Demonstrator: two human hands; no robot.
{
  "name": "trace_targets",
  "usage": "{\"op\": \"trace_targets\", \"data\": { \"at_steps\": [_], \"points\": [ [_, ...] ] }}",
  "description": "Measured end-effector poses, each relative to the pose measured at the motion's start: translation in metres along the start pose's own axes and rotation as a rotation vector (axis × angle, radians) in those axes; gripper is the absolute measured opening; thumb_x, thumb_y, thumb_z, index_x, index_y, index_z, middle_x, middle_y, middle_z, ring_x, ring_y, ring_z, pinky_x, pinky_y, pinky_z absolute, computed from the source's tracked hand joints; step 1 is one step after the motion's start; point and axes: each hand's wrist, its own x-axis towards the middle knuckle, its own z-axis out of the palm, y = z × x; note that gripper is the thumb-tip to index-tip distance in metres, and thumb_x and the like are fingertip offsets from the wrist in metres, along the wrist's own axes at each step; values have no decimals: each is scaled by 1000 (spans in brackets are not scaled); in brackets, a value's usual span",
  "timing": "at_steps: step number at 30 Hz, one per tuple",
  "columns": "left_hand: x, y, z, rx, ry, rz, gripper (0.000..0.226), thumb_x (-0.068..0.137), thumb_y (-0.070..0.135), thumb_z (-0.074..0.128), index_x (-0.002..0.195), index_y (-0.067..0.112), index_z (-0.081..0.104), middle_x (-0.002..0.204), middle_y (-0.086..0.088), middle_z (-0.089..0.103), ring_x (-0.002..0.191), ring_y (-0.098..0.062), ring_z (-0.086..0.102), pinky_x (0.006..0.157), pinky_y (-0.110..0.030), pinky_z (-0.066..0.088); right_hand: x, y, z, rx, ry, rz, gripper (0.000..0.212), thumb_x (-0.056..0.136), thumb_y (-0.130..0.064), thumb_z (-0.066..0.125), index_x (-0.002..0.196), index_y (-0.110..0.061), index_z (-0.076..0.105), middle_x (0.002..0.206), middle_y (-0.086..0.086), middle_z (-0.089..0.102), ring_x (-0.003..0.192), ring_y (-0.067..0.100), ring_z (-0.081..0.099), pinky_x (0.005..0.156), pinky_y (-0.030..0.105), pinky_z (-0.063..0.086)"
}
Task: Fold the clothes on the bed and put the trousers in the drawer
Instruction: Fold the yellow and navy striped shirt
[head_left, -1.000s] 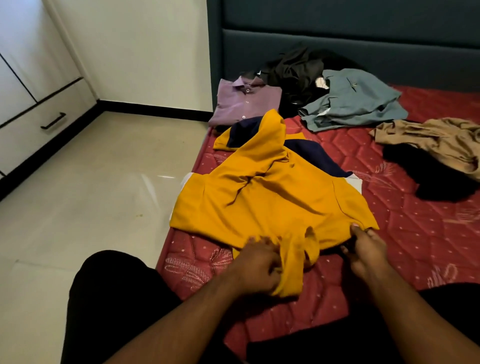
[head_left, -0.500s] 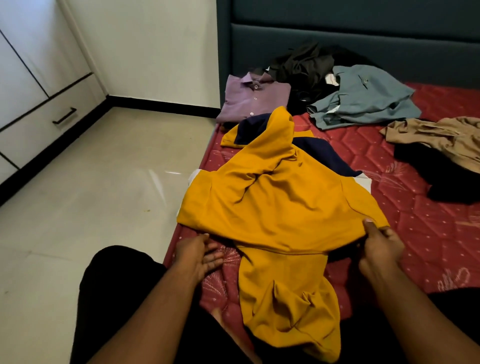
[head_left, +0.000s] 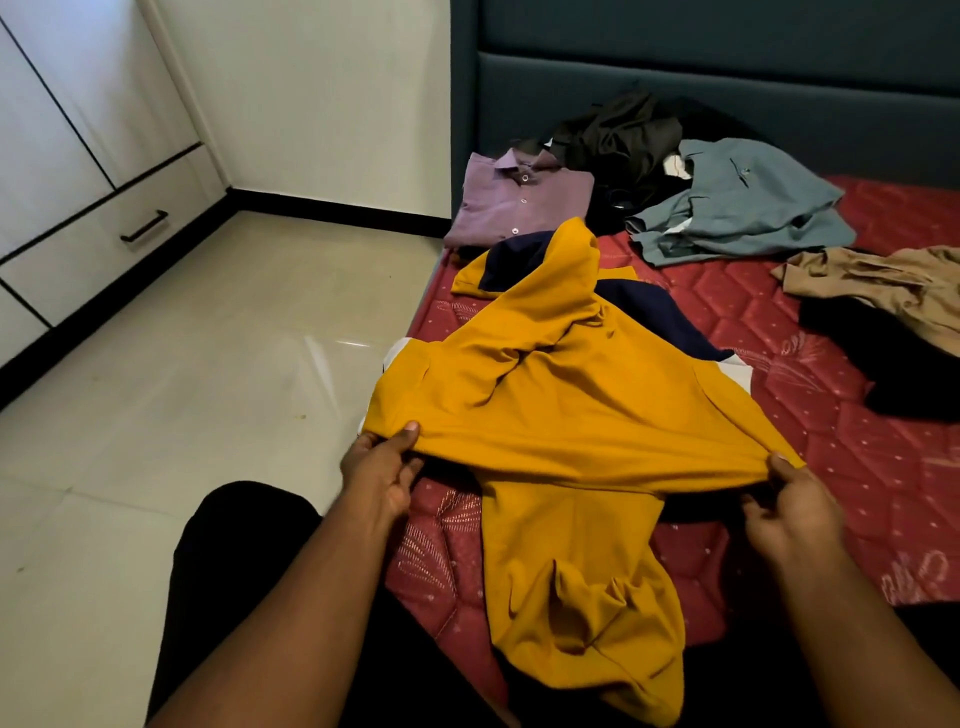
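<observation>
A mustard-yellow hoodie (head_left: 561, 405) with navy panels lies spread on the red quilted mattress (head_left: 852, 467), one sleeve hanging over the near edge toward me. My left hand (head_left: 382, 467) pinches its left side edge. My right hand (head_left: 789, 509) grips the right side edge, and the cloth is stretched taut between them. Farther back lie a folded purple shirt (head_left: 519, 200), a dark crumpled garment (head_left: 623, 137), a grey-blue garment (head_left: 737, 202), a tan garment (head_left: 883, 286) and a black one (head_left: 904, 364).
White cabinets with a drawer and black handle (head_left: 144, 226) stand at the left across a pale tiled floor (head_left: 182, 389). A dark teal headboard (head_left: 727, 67) backs the bed. My dark-clad leg (head_left: 244, 545) is beside the mattress edge.
My left hand let go of the bunched sleeve, which dropped over the near edge, then moved left and took the hoodie's side edge. The right hand kept its hold.
</observation>
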Motion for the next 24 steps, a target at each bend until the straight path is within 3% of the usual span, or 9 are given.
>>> {"op": "trace_targets", "data": {
  "at_steps": [4, 6, 8, 10, 12, 17, 20, 22, 24],
  "points": [
    [5, 6, -9, 166, 222, 55, 38, 78, 11, 80, 107, 6, 56, 113, -19, 61, 79, -27, 59, 60, -34, 53, 0, -1, 1, -13, -46, 52, 34, 87, -9, 66, 120, -12, 59, 98, 2, 63, 89, 14, 61, 55, 26, 53],
    [4, 10, -9, 136, 96, -45, 48, 82, 28, 76, 120, 8, 53, 120, -17, 59, 93, -29, 60, 66, -36, 53, -3, 2, 3, -68, -84, 73, 9, 88, -13, 67, 92, -16, 59, 86, -1, 61, 78, 10, 59, 47, 19, 50],
    [0, 13, -8, 22, -72, -158, 56, 89, 39, 66, 134, 12, 46, 127, -15, 55, 113, -31, 54, 85, -39, 50, -4, 8, 5, -129, -109, 103, 16, 88, -16, 68, 82, -18, 54, 77, -2, 56, 66, 7, 52, 42, 15, 47],
    [-4, 13, -9, -88, -125, -198, 54, 94, 37, 60, 140, 13, 44, 128, -14, 56, 123, -31, 49, 96, -41, 43, -7, 7, 5, -122, -139, 126, 17, 88, -19, 69, 83, -19, 52, 75, -2, 53, 62, 6, 48, 41, 14, 45],
    [-2, 13, -11, -74, -57, -165, 51, 95, 27, 60, 142, 13, 45, 134, -14, 55, 124, -29, 50, 92, -39, 44, -8, -2, 5, -51, -148, 103, 15, 88, -22, 68, 85, -23, 53, 79, -6, 56, 66, 4, 51, 42, 13, 43],
    [-2, 17, -14, 45, 186, -46, 38, 86, 23, 73, 117, 9, 57, 98, -10, 60, 72, -16, 54, 57, -30, 43, -12, -25, -2, 33, -61, -14, 14, 91, -25, 64, 84, -27, 52, 86, -15, 57, 87, 4, 51, 61, 20, 37],
    [-6, 12, -9, 73, 247, 51, 32, 83, 23, 78, 85, 7, 50, 97, -14, 55, 82, -27, 56, 66, -38, 52, -25, -18, 4, 35, -99, 7, 14, 94, -20, 60, 86, -28, 53, 96, -8, 58, 98, 10, 53, 64, 20, 45],
    [-10, 13, -2, 52, 224, 122, 32, 85, 24, 75, 93, 5, 51, 100, -12, 55, 92, -29, 55, 79, -42, 52, -33, -7, 13, 12, -214, 31, 11, 95, -16, 58, 90, -25, 55, 99, -4, 62, 93, 11, 60, 52, 16, 50],
    [-12, 17, 8, 42, 42, 160, 27, 89, 19, 69, 107, 4, 57, 113, -13, 62, 102, -29, 60, 80, -39, 52, -40, 5, 22, -22, -338, 70, 13, 95, -11, 55, 93, -23, 59, 96, -2, 67, 80, 9, 66, 55, 20, 56]
  ]
}}
